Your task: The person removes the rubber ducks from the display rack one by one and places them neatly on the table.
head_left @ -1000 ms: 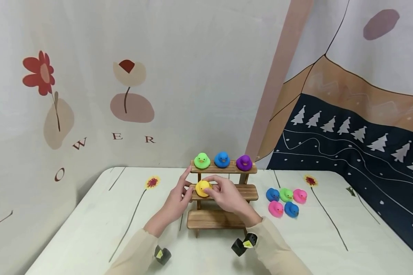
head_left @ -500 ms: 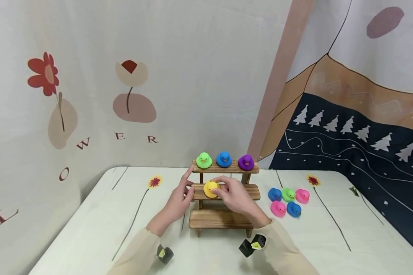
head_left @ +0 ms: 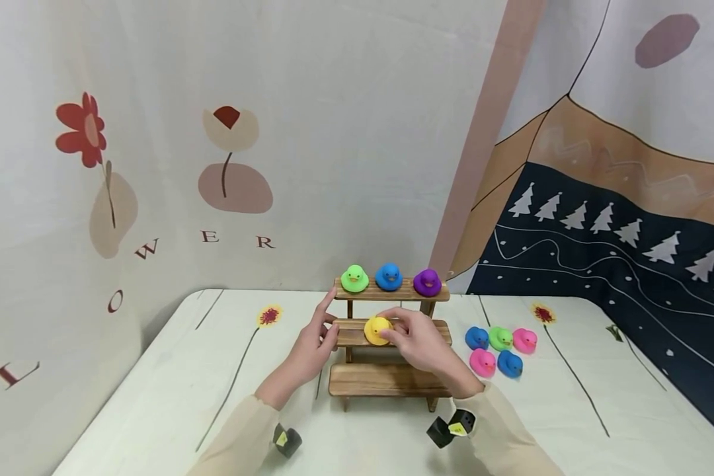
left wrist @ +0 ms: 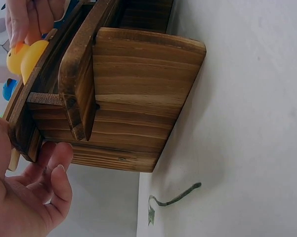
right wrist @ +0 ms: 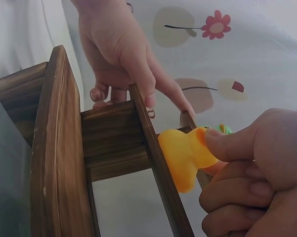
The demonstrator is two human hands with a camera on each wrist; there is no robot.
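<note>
On the middle shelf (head_left: 350, 334) of the wooden stand (head_left: 391, 380), the yellow toy duck (head_left: 375, 330) sits pinched by the right hand (head_left: 422, 340); positioning it seems the step in hand, and the next move likely calls for gentle release. The left hand (head_left: 307, 347), fingers relaxed, touches the stand's end. Only the head view shows five loose ducks (head_left: 502, 340) on the table (head_left: 365, 439).

Nine ducks: three on the top shelf (head_left: 387, 296), one green duck (head_left: 354, 279) near its left edge, one blue duck (head_left: 389, 277), one purple duck (head_left: 427, 283) near its right edge; one yellow duck (head_left: 377, 330) at the middle shelf (head_left: 352, 336); five on the table (head_left: 648, 430), off the stand (left wrist: 133, 89)'s right edge: two blue ones (head_left: 510, 363), one green one (head_left: 501, 338), two pink ones (head_left: 482, 362). One stand, three shelves. Two hands: one left hand (head_left: 307, 347), one right hand (head_left: 422, 342).
</note>
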